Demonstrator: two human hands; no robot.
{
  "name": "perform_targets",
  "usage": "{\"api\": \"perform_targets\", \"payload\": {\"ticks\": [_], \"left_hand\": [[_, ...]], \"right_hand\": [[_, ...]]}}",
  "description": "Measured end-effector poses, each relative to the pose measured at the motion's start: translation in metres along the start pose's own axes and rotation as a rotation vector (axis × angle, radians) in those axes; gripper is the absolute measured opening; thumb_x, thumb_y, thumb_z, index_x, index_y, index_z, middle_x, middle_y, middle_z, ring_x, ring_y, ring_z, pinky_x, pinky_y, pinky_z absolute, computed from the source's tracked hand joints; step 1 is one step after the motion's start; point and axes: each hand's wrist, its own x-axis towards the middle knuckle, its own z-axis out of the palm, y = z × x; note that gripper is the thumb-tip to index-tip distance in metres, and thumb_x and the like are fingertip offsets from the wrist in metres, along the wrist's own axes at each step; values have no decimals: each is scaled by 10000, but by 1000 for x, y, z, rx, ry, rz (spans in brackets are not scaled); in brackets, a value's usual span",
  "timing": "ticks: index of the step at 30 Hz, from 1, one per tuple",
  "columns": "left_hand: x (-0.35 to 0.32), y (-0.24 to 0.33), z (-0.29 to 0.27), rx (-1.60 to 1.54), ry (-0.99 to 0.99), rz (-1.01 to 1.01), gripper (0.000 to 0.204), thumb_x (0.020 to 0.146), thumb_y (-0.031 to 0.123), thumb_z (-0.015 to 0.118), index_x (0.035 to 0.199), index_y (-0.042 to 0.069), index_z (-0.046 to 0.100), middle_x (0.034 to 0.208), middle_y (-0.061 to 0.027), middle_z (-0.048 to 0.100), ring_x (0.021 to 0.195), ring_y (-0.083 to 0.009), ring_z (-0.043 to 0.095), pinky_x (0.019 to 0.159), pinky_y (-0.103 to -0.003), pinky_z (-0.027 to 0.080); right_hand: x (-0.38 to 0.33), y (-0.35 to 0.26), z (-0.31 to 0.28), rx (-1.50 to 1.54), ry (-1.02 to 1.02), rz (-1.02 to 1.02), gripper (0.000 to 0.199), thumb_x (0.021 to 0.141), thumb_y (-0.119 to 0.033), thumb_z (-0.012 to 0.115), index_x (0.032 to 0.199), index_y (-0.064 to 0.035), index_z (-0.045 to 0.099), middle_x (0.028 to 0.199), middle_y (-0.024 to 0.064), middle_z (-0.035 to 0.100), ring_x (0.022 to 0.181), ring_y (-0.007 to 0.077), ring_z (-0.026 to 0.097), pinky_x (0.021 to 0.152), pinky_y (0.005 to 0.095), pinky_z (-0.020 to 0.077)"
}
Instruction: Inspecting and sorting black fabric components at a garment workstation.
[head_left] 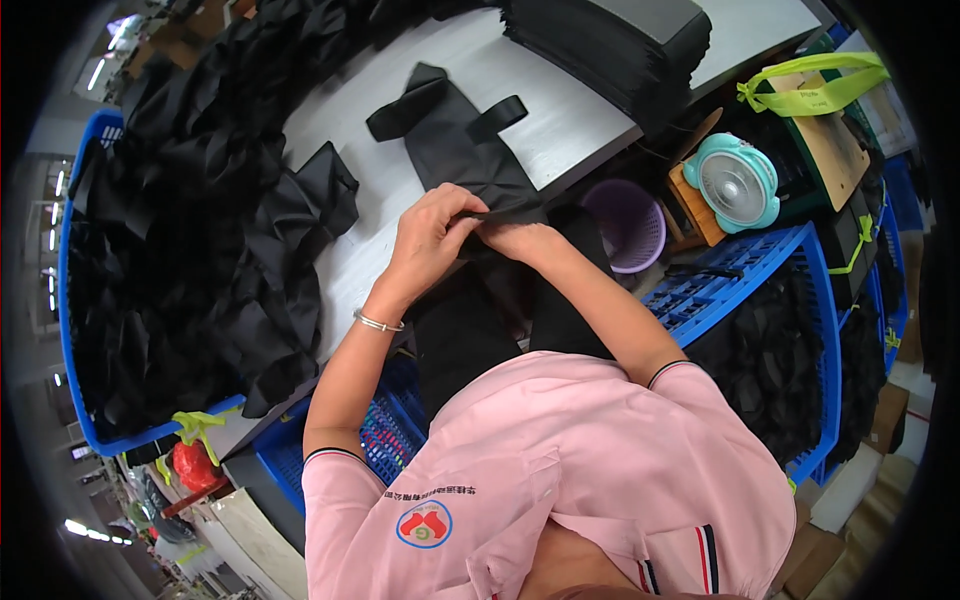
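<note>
A black fabric piece with strap-like loops [455, 140] lies over the front edge of the grey table, its far end flat on the tabletop. One loop sticks out on its left side and another on its right. My left hand [432, 232] pinches the near edge of the fabric between thumb and fingers. Close beside it, my right hand [522, 241] grips the same edge, with its fingertips partly hidden in the cloth. Below the hands, dark fabric hangs down toward my lap.
Black cloth pieces heap up in a blue crate [68, 300] on the left. A stack of black sheets [620, 45] stands at the table's far right. Right of the table are a purple basket [630, 225], a turquoise fan [737, 182] and a blue crate [830, 340] of black fabric.
</note>
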Motion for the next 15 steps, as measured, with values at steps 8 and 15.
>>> {"api": "perform_targets", "payload": {"ticks": [8, 15], "left_hand": [[53, -39, -13, -310, 43, 117, 305, 916, 38, 642, 1217, 50, 687, 1299, -73, 646, 1179, -194, 605, 1007, -306, 463], [70, -71, 17, 66, -40, 254, 602, 901, 332, 692, 1452, 187, 497, 1520, -104, 458, 1432, -345, 358, 1161, -450, 307]], "right_hand": [[-23, -40, 8, -304, 54, 75, 362, 970, -333, 525, 805, -78, 721, 865, 174, 697, 850, 362, 635, 793, 493, 484], [-41, -38, 17, -207, 106, 68, 298, 968, -280, 525, 893, -36, 678, 889, 154, 671, 940, 345, 621, 856, 459, 486]]}}
